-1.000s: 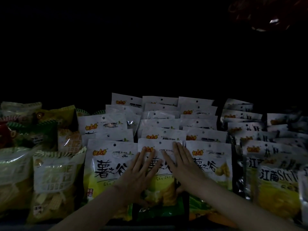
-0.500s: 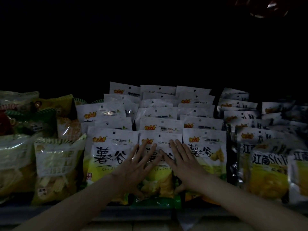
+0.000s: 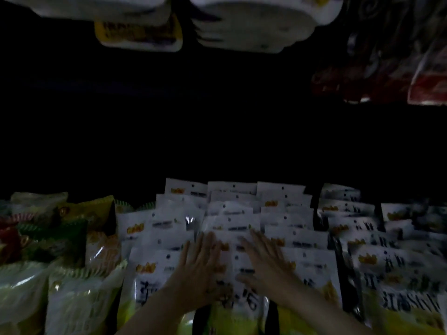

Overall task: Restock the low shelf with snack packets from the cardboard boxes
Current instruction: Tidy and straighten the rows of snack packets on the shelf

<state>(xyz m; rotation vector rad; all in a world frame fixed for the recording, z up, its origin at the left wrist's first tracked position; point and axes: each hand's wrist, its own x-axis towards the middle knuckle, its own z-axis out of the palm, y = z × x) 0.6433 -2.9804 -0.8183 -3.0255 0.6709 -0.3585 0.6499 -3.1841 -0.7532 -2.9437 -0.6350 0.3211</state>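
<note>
Change: my left hand (image 3: 200,269) and right hand (image 3: 263,264) slid farther up the front packet (image 3: 232,281).
Hands: flat, fingers straight, side by side.
Meaning: row being pressed back; tidying.

Left hand (image 3: 200,274) and right hand (image 3: 263,269) press flat, fingers (image 3: 208,240) straight, on the front white snack packet (image 3: 232,269).

Three rows of packets (image 3: 232,213) run side by side from near to far on the shelf, each packet overlapping the one behind it. The left hand (image 3: 198,274) and right hand (image 3: 263,264) lie flat, side by side, on the near packets of the middle row. Left of these rows sit bags (image 3: 79,293), with more bags behind them. Right of the rows stand further packet rows (image 3: 396,274). Above, at the far top, hang packs (image 3: 254,27).
</note>
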